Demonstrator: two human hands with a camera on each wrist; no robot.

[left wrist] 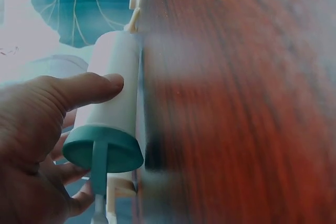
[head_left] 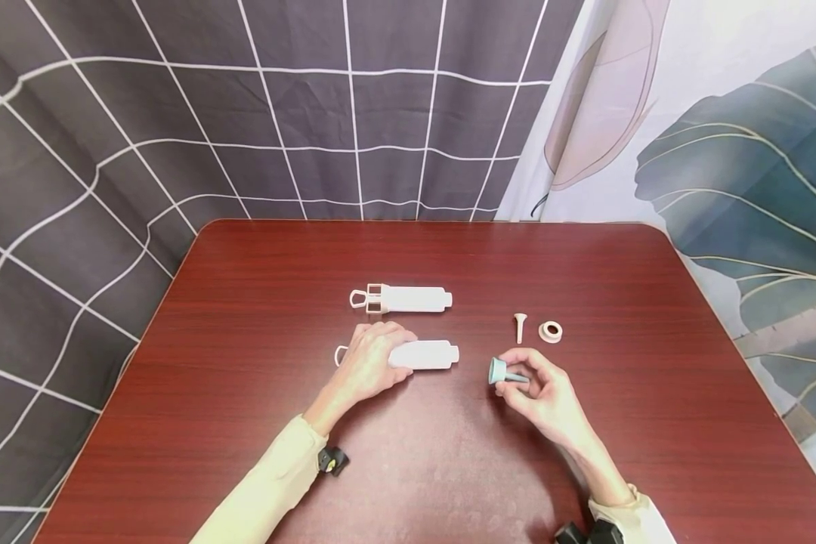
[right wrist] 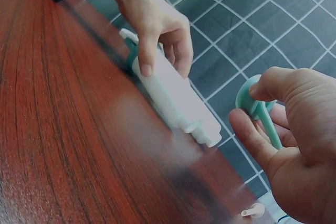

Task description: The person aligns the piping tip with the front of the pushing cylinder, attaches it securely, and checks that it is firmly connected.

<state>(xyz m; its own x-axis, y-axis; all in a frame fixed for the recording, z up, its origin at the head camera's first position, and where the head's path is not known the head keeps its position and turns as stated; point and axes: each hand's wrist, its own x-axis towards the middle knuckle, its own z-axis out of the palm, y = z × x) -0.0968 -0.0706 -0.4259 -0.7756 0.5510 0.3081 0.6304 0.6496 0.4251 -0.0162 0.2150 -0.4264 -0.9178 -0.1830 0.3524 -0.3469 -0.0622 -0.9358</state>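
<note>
Two white syringe-like tubes lie on the table. My left hand grips the nearer tube; in the left wrist view its thumb presses on the barrel beside a teal end collar, and fingers show on the far side. My right hand pinches a teal funnel between thumb and fingers above the table, its wide mouth facing left and its thin stem towards the palm. The farther tube, with a cream collar and pull loop, lies beyond my left hand.
Beyond my right hand, a small cream funnel and a cream ring sit on the red-brown wooden table. A dark grid-patterned curtain hangs behind the table's back edge, with a leaf-patterned cloth at the right.
</note>
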